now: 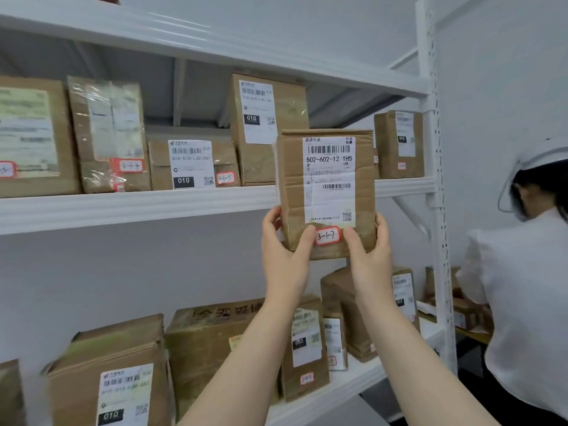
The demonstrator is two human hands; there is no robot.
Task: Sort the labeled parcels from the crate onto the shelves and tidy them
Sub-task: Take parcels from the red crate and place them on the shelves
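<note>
- The left hand grips the lower left corner of the held parcel. Its thumb lies on the front face and its fingers curl round the left edge.
- The right hand grips the lower right corner in the same way, with its thumb on the front and its fingers round the right edge.
- The held parcel is a brown carton, upright, with its white label facing the camera. A red-bordered sticker between the two thumbs reads 3-1-7.
- The parcel is lifted in front of the edge of the middle shelf. Its lower part hangs below the board.
- On the lower shelf stand several brown parcels, among them a labelled carton and a big box.
- On the middle shelf there stand a parcel marked 3-1-4, a low parcel marked 3-1-5 and a tall parcel just beside it.
- Further right on this shelf stands one more parcel. The held parcel is in front of the gap between it and the tall one.
- At the far right a person in a white shirt bends away from the camera.
</note>
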